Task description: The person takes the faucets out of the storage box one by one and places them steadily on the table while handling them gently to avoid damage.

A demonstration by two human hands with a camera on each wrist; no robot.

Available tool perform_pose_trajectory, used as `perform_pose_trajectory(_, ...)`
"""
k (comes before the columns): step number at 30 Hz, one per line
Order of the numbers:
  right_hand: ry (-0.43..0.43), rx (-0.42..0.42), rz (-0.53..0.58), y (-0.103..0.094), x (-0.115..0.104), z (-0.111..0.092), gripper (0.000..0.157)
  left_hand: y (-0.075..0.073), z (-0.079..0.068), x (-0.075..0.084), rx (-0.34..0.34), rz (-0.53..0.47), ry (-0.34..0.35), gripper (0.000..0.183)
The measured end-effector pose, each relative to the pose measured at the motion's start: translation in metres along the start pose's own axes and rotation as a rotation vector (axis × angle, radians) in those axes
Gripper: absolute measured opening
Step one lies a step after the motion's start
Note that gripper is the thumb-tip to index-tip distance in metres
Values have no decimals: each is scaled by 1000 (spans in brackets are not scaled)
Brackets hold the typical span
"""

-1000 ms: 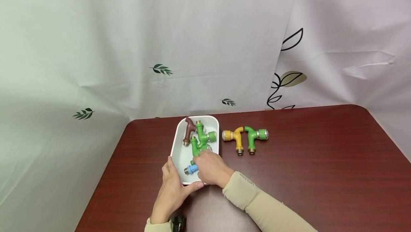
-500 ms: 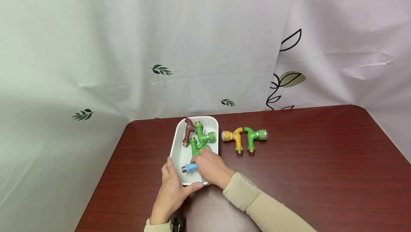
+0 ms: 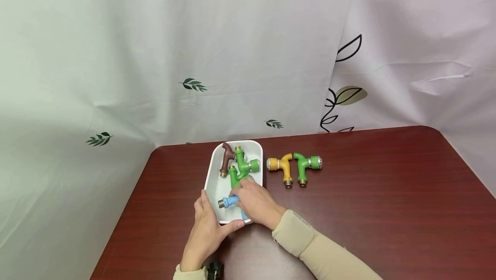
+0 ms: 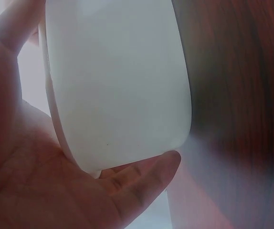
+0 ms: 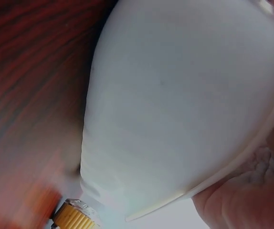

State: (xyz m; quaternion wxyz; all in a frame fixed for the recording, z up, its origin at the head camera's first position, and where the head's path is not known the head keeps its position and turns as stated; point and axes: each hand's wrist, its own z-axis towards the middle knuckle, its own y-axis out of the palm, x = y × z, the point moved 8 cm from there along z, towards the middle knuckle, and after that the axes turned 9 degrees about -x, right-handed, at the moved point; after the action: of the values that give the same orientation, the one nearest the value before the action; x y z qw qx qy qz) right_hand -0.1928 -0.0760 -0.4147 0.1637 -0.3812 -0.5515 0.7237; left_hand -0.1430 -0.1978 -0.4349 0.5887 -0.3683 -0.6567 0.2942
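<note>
A white tray stands near the back of the table, with taps lying in it. My left hand grips its near left corner, fingers along the left wall and thumb at the near edge. Over the tray's near right part, my right hand holds a blue tap whose threaded metal end points left; the palm hides most of it. Farther back in the tray lie a brown tap and two green taps, one partly covered by the right hand. Both wrist views show mainly the tray's outer wall.
Right of the tray, a yellow tap and a green tap lie side by side on the dark red table. A pale curtain with leaf prints hangs behind the table's back edge.
The right hand has shifted the blue tap slightly left, and more blue shows below the fingers. The left hand stays on the tray. The view has drifted slightly.
</note>
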Motion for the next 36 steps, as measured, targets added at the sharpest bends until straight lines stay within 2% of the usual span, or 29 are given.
perform_pose_trajectory(6,-11,54,49,-6,1,-2,15,0,0,0,-10,0,-10,140)
perform_pose_trajectory(18,20,107,104,-14,4,-5,22,-1,-1,0,-15,2,-20,140)
perform_pose_trajectory(36,55,304,322,-37,13,-19,24,0,0,0,-11,9,-20,140)
